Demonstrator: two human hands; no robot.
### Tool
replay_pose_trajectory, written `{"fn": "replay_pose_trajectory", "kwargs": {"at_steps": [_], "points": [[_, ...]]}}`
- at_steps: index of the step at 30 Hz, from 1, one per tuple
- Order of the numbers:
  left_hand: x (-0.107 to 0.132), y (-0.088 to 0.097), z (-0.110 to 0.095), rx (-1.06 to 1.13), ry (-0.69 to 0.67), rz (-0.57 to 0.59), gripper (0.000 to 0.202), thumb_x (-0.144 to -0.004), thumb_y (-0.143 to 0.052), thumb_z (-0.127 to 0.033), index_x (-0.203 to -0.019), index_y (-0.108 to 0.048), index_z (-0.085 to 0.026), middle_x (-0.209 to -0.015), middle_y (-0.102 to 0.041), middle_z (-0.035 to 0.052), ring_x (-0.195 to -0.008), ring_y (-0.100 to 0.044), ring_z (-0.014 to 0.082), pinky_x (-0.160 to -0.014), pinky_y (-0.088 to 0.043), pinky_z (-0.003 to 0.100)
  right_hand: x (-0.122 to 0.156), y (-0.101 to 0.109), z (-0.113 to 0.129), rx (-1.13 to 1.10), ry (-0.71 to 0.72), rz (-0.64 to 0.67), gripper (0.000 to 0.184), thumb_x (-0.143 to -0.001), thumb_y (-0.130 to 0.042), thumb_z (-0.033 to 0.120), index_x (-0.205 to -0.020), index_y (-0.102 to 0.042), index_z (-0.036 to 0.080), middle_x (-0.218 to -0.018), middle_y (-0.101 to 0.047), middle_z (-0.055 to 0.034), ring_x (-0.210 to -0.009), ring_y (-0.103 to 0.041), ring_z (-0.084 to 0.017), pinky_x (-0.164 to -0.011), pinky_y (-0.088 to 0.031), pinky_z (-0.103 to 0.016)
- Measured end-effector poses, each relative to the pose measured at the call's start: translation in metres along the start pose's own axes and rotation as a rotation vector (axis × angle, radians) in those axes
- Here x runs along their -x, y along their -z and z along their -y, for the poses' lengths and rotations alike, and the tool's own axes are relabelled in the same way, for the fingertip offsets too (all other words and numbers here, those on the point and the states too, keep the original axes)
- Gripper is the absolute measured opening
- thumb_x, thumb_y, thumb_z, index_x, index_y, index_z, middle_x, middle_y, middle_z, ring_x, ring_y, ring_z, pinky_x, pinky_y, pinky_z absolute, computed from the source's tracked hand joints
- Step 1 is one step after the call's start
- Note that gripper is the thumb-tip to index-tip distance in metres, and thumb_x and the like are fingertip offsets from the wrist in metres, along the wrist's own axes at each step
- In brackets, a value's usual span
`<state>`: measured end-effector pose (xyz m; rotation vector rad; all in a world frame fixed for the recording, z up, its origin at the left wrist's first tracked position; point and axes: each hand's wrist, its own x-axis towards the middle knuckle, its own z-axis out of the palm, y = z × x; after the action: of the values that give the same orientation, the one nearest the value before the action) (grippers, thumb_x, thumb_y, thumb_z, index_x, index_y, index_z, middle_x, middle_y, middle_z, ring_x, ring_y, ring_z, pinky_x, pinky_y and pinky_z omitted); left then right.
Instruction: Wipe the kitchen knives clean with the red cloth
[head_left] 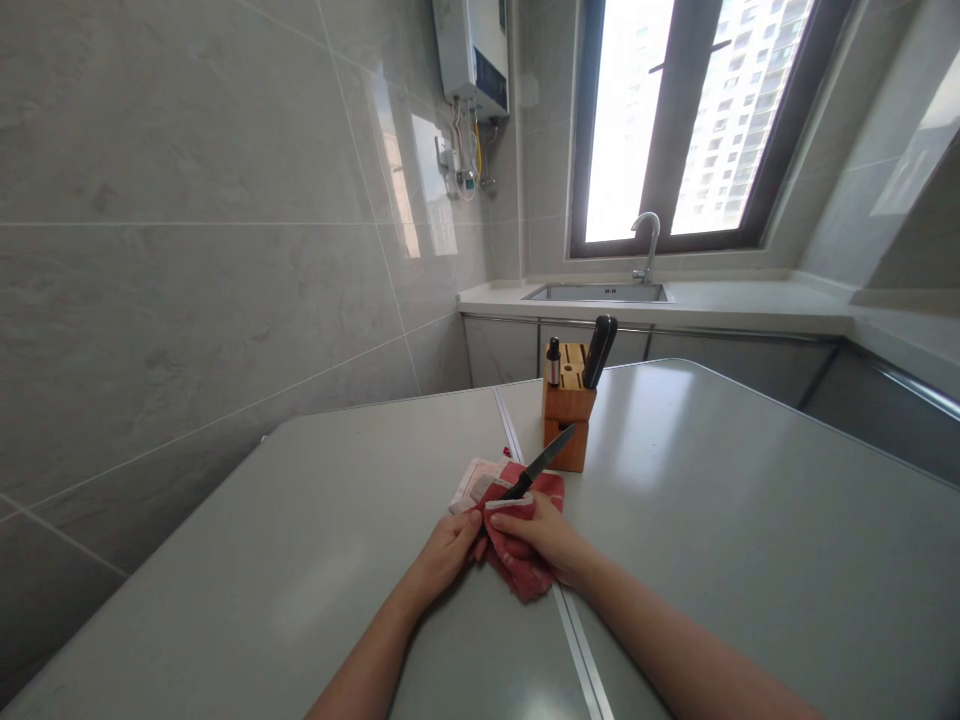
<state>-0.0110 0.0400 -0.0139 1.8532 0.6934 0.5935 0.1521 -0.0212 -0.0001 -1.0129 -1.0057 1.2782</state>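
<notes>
A red and white checked cloth (pixel 517 560) lies bunched on the grey table (pixel 300 560) in front of me. My right hand (pixel 544 535) is closed around the cloth and the handle of a small black knife (pixel 544 460), whose blade points up and away toward a wooden knife block (pixel 566 415). My left hand (pixel 450 550) is closed on the cloth's left side, fingers pinching the fabric. The block stands just beyond the cloth and holds a large black-handled knife (pixel 600 350) and a smaller tool with a metal-ringed handle (pixel 553 362).
A metal seam (pixel 577 640) runs down the table's middle under my hands. Tiled wall stands to the left. Beyond the table are a counter with a sink (pixel 596 293) and tap (pixel 649 240), a window, and a wall-mounted water heater (pixel 472 50).
</notes>
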Motion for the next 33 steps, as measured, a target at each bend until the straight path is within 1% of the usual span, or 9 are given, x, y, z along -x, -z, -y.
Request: {"fn": "replay_pose_trajectory", "kwargs": {"at_steps": [3, 7, 10, 13, 17, 24, 29, 33], "points": [[0.0000, -0.0001, -0.0014, -0.005, 0.013, -0.006, 0.064, -0.088, -0.025, -0.060, -0.051, -0.048, -0.014, -0.045, -0.035, -0.0041, -0.044, -0.029, 0.0079, -0.047, -0.022, 0.022, -0.0005, -0.0003, 0.0010, -0.055, 0.014, -0.020, 0.038, -0.062, -0.077, 0.039, -0.086, -0.066, 0.012, -0.081, -0.068, -0.0080, -0.071, -0.064, -0.019, -0.068, -0.050, -0.032], [-0.0004, 0.0008, -0.0046, -0.038, 0.010, -0.008, 0.061, -0.088, -0.030, -0.058, -0.052, -0.049, -0.014, -0.047, -0.038, -0.0036, -0.046, -0.032, 0.0081, -0.048, -0.023, 0.022, -0.0024, 0.0004, -0.0012, -0.117, 0.031, -0.063, 0.034, -0.064, -0.076, 0.037, -0.086, -0.066, 0.013, -0.083, -0.068, -0.0075, -0.074, -0.063, -0.018, -0.071, -0.050, -0.031], [-0.0004, 0.0019, -0.0059, -0.052, 0.005, -0.001, 0.060, -0.087, -0.032, -0.058, -0.052, -0.050, -0.013, -0.046, -0.040, -0.0031, -0.046, -0.034, 0.0083, -0.048, -0.024, 0.022, -0.0035, -0.0001, -0.0019, -0.186, 0.024, -0.076, 0.031, -0.067, -0.074, 0.036, -0.086, -0.065, 0.014, -0.082, -0.068, -0.0059, -0.073, -0.063, -0.016, -0.069, -0.049, -0.028], [-0.0002, 0.0026, -0.0057, -0.061, 0.021, 0.001, 0.062, -0.086, -0.031, -0.059, -0.051, -0.052, -0.013, -0.045, -0.038, -0.0033, -0.045, -0.033, 0.0083, -0.048, -0.023, 0.022, -0.0048, -0.0012, -0.0013, -0.297, 0.015, -0.069, 0.028, -0.069, -0.073, 0.035, -0.085, -0.064, 0.014, -0.078, -0.068, -0.0040, -0.070, -0.062, -0.014, -0.067, -0.049, -0.025], [-0.0001, 0.0030, -0.0040, -0.061, 0.054, -0.001, 0.064, -0.084, -0.032, -0.062, -0.051, -0.054, -0.013, -0.043, -0.037, -0.0035, -0.044, -0.033, 0.0084, -0.047, -0.022, 0.022, -0.0075, -0.0013, -0.0022, -0.415, -0.001, -0.072, 0.025, -0.071, -0.071, 0.035, -0.083, -0.063, 0.015, -0.073, -0.067, -0.0024, -0.064, -0.061, -0.013, -0.063, -0.050, -0.025], [-0.0010, 0.0026, -0.0031, -0.035, 0.063, -0.001, 0.063, -0.084, -0.031, -0.062, -0.052, -0.055, -0.012, -0.044, -0.039, -0.0028, -0.043, -0.034, 0.0085, -0.046, -0.023, 0.022, -0.0081, -0.0010, -0.0046, -0.431, 0.005, -0.065, 0.024, -0.073, -0.070, 0.033, -0.085, -0.062, 0.014, -0.072, -0.067, -0.0029, -0.063, -0.063, -0.014, -0.063, -0.051, -0.027], [-0.0003, 0.0017, -0.0018, -0.030, 0.066, -0.015, 0.062, -0.084, -0.031, -0.061, -0.055, -0.055, -0.012, -0.046, -0.042, -0.0020, -0.045, -0.036, 0.0090, -0.046, -0.024, 0.022, -0.0074, -0.0027, -0.0019, -0.447, -0.001, -0.051, 0.026, -0.072, -0.070, 0.036, -0.085, -0.061, 0.015, -0.069, -0.066, -0.0024, -0.058, -0.062, -0.015, -0.058, -0.050, -0.028], [0.0003, 0.0017, -0.0038, -0.037, 0.018, 0.002, 0.056, -0.084, -0.037, -0.059, -0.058, -0.054, -0.012, -0.050, -0.044, -0.0024, -0.047, -0.036, 0.0087, -0.048, -0.025, 0.021, -0.0076, -0.0027, 0.0001, -0.452, -0.009, -0.091, 0.029, -0.068, -0.074, 0.037, -0.082, -0.061, 0.015, -0.068, -0.065, -0.0008, -0.059, -0.061, -0.014, -0.059, -0.050, -0.026]]}}
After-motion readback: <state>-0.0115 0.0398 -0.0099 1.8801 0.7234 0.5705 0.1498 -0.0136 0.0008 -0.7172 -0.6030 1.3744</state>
